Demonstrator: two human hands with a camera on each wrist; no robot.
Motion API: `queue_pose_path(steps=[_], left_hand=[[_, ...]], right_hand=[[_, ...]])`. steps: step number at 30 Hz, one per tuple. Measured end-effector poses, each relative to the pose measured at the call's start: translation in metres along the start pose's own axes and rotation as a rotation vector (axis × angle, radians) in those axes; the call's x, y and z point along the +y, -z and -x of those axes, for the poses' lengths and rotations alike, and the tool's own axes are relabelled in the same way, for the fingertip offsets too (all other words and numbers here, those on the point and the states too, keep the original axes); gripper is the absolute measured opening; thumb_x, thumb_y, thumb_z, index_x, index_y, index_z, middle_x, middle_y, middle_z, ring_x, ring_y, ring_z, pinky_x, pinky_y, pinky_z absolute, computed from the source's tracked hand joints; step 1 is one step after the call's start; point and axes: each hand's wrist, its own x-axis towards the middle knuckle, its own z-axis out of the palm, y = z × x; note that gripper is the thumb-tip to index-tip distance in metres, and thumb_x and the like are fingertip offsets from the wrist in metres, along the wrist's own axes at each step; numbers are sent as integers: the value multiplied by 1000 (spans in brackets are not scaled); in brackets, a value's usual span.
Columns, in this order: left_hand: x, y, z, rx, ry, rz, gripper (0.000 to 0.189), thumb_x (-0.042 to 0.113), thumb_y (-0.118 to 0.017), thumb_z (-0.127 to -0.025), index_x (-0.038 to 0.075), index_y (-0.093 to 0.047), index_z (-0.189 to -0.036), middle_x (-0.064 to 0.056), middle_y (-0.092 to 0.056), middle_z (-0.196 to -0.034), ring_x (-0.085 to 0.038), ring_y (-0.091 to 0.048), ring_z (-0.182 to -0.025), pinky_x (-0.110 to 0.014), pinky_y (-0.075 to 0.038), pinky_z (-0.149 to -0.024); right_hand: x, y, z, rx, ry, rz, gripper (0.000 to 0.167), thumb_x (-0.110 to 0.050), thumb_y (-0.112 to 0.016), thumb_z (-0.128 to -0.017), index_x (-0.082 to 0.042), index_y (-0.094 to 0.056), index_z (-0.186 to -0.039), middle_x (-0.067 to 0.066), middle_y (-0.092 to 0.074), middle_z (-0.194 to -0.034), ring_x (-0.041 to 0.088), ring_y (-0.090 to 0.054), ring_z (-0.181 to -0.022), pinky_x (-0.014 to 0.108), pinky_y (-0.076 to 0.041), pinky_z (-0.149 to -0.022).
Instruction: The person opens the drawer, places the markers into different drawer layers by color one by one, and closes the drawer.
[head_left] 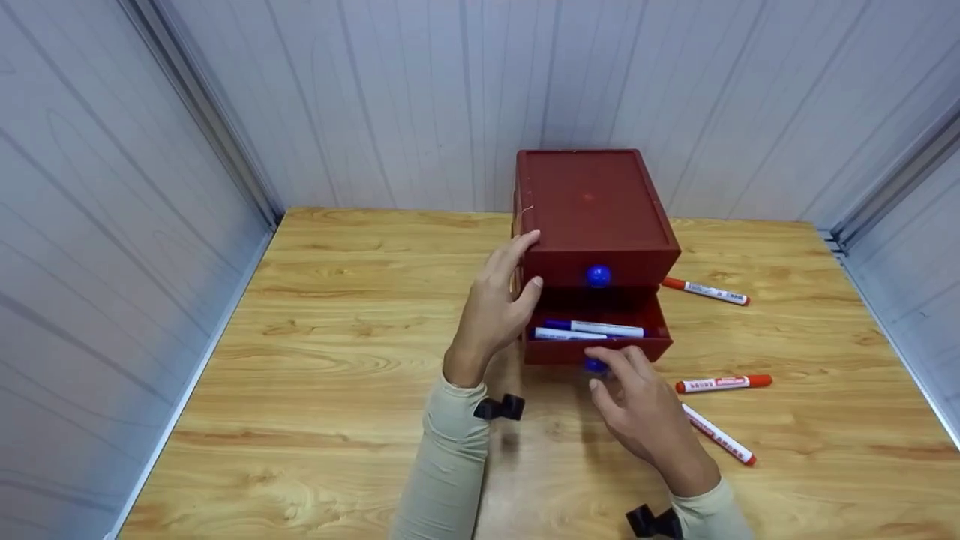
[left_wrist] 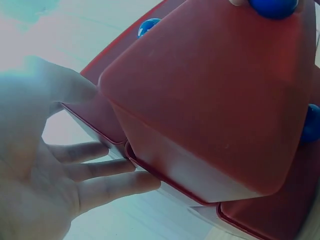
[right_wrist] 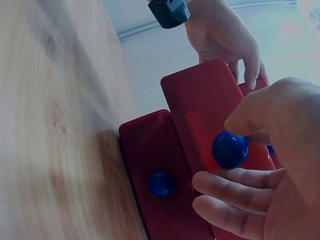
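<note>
A dark red drawer cabinet (head_left: 592,199) stands at the back of the table. Its middle drawer (head_left: 555,352) is pulled out and holds blue-capped white markers (head_left: 607,328). My left hand (head_left: 495,307) rests against the cabinet's left side near the front corner, fingers extended; the left wrist view shows those fingers (left_wrist: 120,185) spread beside the drawer. At the pulled-out drawer's round blue knob (right_wrist: 230,149), my right hand (head_left: 645,405) has its thumb and fingers on opposite sides, at the knob's edge. The other fingers reach along the drawer front.
Right of the cabinet lie a red-capped marker (head_left: 709,291), another red marker (head_left: 724,383) and a third marker (head_left: 720,435) near my right wrist. Light panel walls (head_left: 390,105) enclose the wooden table (head_left: 337,337) at the back and sides. A lower drawer (right_wrist: 155,150) is closed.
</note>
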Motion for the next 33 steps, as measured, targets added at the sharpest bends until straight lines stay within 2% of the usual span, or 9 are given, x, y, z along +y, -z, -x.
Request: queue_pose_path(steps=[10,21,26,30,33], left_hand=[[-2,-2,0,15,-15,-32,59,9,-64,-93,20,-48,-149,-6,-52,-144,-17,-47,-134,-39,-38,-109],[-1,-1,-1,27,-21,-57,59,10,-65,-93,23,-48,-149,-6,-52,-142,-17,-50,-130,-39,-42,-106],[-2,-2,-1,26,-17,-55,60,10,-64,-93,23,-48,-149,-6,-52,-142,-14,-52,-124,-36,-47,-96],[-3,-3,-1,33,-35,-64,60,9,-64,-92,23,-48,-148,-5,-52,-142,-13,-51,-125,-35,-47,-96],[-4,-4,0,35,-41,-61,59,9,-63,-93,22,-48,-149,-5,-52,-142,-15,-55,-116,-33,-50,-86]], right_hand=[[3,-3,-6,-19,3,-5,42,-12,-73,-89,-15,-64,-130,3,-54,-99,8,-55,-78,30,-49,-63],[9,-8,-17,-20,-8,-77,46,-10,-72,-89,-13,-63,-134,5,-56,-107,14,-61,-86,33,-53,-70],[13,-10,-22,-11,3,-121,49,-6,-71,-89,-12,-62,-136,9,-55,-109,14,-62,-84,34,-55,-69],[17,-16,-24,5,13,-163,55,-2,-71,-87,-10,-58,-140,13,-54,-114,14,-64,-82,36,-56,-67],[20,-21,-24,3,8,-180,59,-3,-70,-88,-11,-54,-145,15,-53,-118,14,-65,-83,38,-56,-67]])
